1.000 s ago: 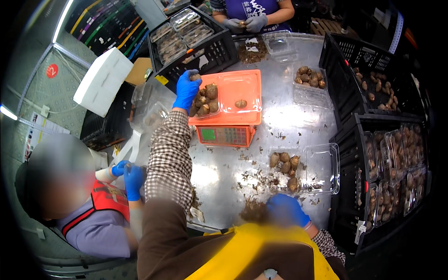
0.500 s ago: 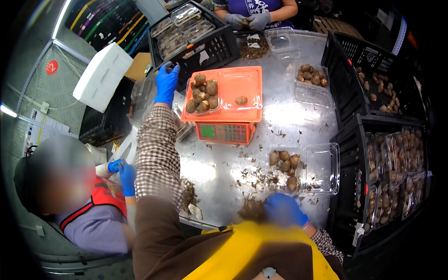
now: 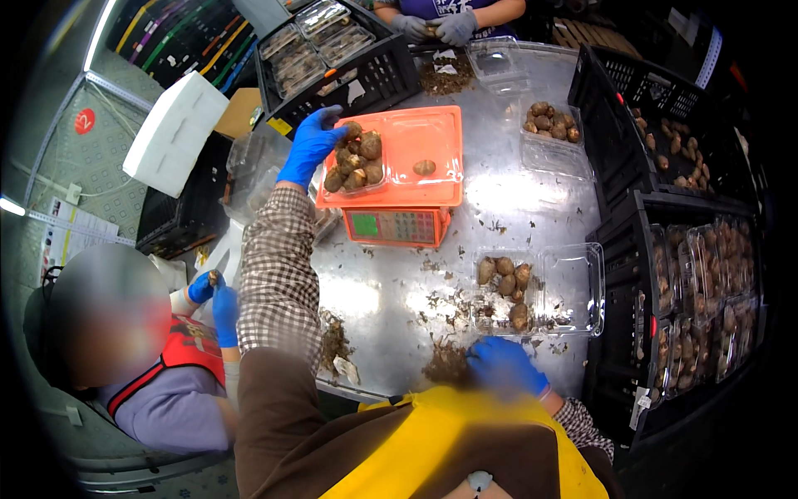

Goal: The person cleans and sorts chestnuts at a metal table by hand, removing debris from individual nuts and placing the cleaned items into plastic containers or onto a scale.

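My left hand [image 3: 312, 148], in a blue glove, reaches with fingers apart to the top tuber at the left of a clear clamshell [image 3: 399, 179] heaped with brown tubers [image 3: 357, 162], with a single tuber [image 3: 424, 166] at its right. The clamshell rests on an orange scale [image 3: 391, 226]. My right hand [image 3: 505, 366], also blue-gloved and partly blurred, lies low on the metal table beside dark debris, fingers apart. Just beyond it is an open clamshell [image 3: 569, 291] with several tubers [image 3: 507, 274] in its left half.
Black crates [image 3: 615, 324] of packed tubers line the right. Another crate [image 3: 283, 96] holds clamshells at back left, near a white foam box [image 3: 170, 129]. An open pack [image 3: 557, 162] stands back right. Co-workers' gloved hands are at back [image 3: 453, 27] and left [image 3: 220, 308].
My left hand let go of a tuber onto the heap, drew back up and left with open fingers, and has now moved right to the heap again. My right hand barely moved.
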Tool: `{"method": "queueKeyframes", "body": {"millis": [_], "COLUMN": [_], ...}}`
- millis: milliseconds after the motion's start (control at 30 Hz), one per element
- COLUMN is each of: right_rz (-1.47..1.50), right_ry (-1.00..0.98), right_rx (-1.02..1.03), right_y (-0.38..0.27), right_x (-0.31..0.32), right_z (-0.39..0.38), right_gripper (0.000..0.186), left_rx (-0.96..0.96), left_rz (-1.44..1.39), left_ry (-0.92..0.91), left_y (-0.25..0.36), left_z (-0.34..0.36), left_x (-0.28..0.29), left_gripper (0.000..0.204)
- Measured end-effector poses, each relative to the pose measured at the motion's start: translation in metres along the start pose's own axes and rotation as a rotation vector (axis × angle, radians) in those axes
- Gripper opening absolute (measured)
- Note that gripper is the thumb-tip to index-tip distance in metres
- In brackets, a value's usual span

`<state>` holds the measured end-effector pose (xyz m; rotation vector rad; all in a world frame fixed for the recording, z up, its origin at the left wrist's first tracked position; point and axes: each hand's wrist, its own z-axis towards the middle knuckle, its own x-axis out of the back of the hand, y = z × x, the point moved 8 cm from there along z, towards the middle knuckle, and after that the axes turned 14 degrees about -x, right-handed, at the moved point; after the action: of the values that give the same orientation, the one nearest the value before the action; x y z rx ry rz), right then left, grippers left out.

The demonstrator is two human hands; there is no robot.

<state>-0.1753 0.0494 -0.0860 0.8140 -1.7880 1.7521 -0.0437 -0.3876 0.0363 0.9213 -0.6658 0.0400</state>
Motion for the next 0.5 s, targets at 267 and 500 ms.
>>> {"method": "queueKeyframes", "body": {"millis": [267,500], "right_rz": [-0.033,0.048], "right_ry": [-0.021,-0.061], "right_rx": [0.000,-0.108], "right_y": [0.003,0.000], "right_x": [-0.007,0.001], "right_z": [0.000,0.005], "right_gripper": [0.014,0.014], "left_rx": [-0.179,-0.192], "left_rz": [0.314,0.390], "left_ry": [-0.438,-0.517], "left_y": [0.026,0.027], "left_z": [-0.001,0.000], "left_x": [-0.051,-0.065], "left_gripper": [0.051,0.059]}}
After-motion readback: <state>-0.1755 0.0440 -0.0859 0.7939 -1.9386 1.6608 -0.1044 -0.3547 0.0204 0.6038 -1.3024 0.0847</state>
